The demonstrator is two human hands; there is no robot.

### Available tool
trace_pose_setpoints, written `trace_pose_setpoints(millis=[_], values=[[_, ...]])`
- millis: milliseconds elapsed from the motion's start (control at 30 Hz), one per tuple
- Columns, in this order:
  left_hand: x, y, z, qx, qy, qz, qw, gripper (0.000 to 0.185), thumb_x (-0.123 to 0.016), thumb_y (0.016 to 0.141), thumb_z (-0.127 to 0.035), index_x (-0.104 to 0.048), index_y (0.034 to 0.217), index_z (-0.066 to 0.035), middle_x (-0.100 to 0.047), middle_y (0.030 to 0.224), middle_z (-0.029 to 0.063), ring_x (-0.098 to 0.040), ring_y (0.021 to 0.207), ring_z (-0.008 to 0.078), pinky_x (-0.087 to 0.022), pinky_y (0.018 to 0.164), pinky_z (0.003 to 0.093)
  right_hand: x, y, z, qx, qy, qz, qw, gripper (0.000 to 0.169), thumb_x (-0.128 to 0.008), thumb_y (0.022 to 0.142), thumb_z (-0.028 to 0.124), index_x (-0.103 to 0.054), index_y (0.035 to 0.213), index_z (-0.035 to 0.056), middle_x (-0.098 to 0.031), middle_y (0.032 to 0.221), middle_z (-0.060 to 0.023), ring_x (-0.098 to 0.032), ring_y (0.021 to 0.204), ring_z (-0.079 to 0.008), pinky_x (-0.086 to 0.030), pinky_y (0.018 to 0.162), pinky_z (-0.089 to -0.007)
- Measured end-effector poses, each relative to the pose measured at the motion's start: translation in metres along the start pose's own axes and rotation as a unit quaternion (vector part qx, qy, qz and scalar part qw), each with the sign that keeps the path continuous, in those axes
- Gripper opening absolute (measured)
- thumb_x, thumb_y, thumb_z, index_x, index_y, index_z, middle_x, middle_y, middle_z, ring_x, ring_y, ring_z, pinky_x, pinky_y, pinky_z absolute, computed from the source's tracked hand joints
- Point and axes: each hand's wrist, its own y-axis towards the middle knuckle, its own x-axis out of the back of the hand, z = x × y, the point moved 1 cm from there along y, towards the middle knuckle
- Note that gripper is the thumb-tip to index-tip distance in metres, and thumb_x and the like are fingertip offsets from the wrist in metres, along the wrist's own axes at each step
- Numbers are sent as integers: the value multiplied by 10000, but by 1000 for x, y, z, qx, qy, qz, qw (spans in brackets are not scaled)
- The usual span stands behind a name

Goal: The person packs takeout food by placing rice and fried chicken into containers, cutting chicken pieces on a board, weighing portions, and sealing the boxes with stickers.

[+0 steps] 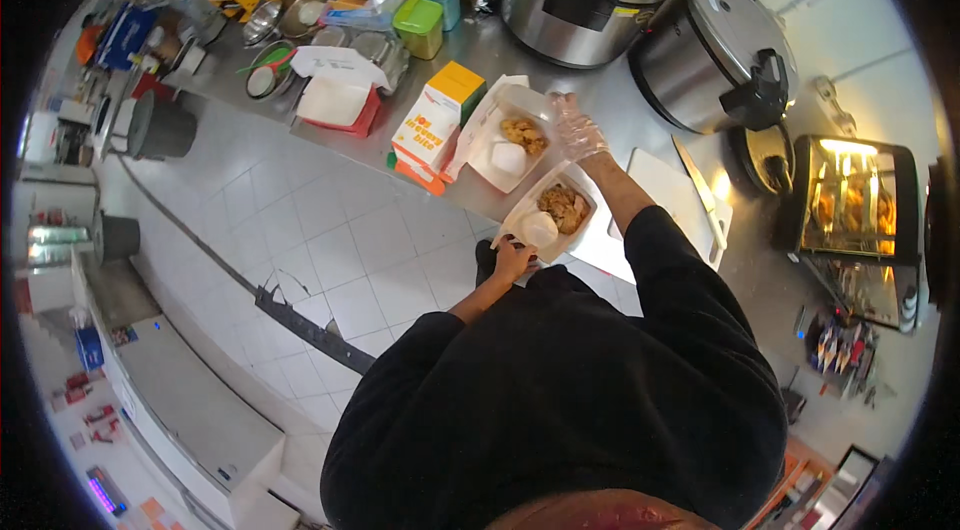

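Note:
My left hand [514, 261], bare, grips the near corner of an open paper meal box [556, 254] at the counter's edge. That box holds a white rounded mound, perhaps wrapped rice [538, 229], and a piece of fried chicken [563, 208]. Just beyond it stands a second open meal box [493, 171] with a wrapped white mound [508, 158] and fried chicken [523, 135]. My right hand [576, 129], in a clear plastic glove, is at the right side of this second box; its fingertips are partly hidden by glare and plastic, so its hold is unclear.
A printed carton [436, 115] and a red paper box [341, 106] stand on the left. Two large rice cookers [577, 42] [697, 50] are at the back. On the right, a knife [702, 189] lies on a white cutting board [660, 192], near a lit food warmer [851, 200].

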Motion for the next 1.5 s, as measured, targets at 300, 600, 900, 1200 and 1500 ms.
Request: trace_pose_setpoints(millis=[300, 600, 900, 1200, 1500], values=[[-7, 36, 8, 31, -2, 126, 992, 589, -661, 825, -34, -314, 1301, -40, -600, 1091, 181, -679, 842, 277, -612, 649, 395, 32, -80, -58, -373, 615, -129, 683, 400, -544, 970, 346, -434, 1268, 102, -607, 1015, -154, -634, 758, -294, -551, 647, -424], [-27, 30, -3, 43, -71, 38, 996, 659, -674, 841, -55, -269, 1353, -144, -540, 1174, 150, -637, 928, 287, -576, 773, 435, -29, -343, -206, -455, 699, -368, 412, 224, -598, 942, 237, -586, 998, 20, -625, 871, -133, -651, 650, -220, -568, 538, -344], [-38, 4, 8, -39, 47, 68, 996, 489, -660, 900, -206, -431, 1327, -139, -580, 1135, 58, -589, 1031, 204, -508, 845, 398, -11, -316, -219, -418, 127, -344, 831, 362, -646, 867, 358, -614, 1026, 34, -610, 1070, -219, -590, 939, -338, -448, 852, -499], [33, 67, -98, -169, -47, -224, 959, 483, -567, 920, -457, -547, 1198, -64, -607, 1048, 56, -595, 910, 198, -498, 699, 358, -11, -125, -107, -187, 80, 181, 962, 418, -500, 896, 279, -545, 1273, 106, -663, 1086, -211, -651, 972, -370, -515, 865, -468], [37, 142, -103, -214, 564, -315, 733, 435, -437, 987, -352, -595, 1185, 1, -620, 1187, 190, -631, 980, 321, -495, 809, 428, -39, -189, -106, -119, 251, -1, 961, 243, -625, 827, 190, -671, 1018, 47, -672, 996, -143, -648, 975, -264, -530, 823, -348]])
